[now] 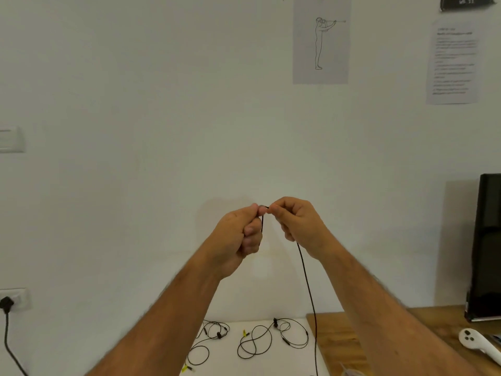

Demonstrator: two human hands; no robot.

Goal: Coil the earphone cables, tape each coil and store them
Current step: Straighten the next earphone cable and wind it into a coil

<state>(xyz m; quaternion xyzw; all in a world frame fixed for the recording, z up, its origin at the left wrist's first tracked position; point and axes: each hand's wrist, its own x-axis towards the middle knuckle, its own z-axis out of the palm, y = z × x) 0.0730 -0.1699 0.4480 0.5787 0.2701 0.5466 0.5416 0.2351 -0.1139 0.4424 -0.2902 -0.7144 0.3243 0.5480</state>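
While two earphones (267, 336) lie loose, both hands (238, 240) (298, 226) pinch one cable (307, 289).

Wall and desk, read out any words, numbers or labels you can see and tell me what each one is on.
Black strip, top right of wall: light characters, too blurred to read.
Printed sheet below it: lines of text, too small to read.
Grey poster: line drawing of a standing figure, no words.
White controller on desk: no readable label.

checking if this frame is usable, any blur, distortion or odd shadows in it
Head view: even, soft light, no glare; the hands' faint shadow falls on the wall. Wide-angle bending shows at the edges, as on the black monitor. The wall sheet's text is too soft to read. The held cable and both hands look reasonably sharp.
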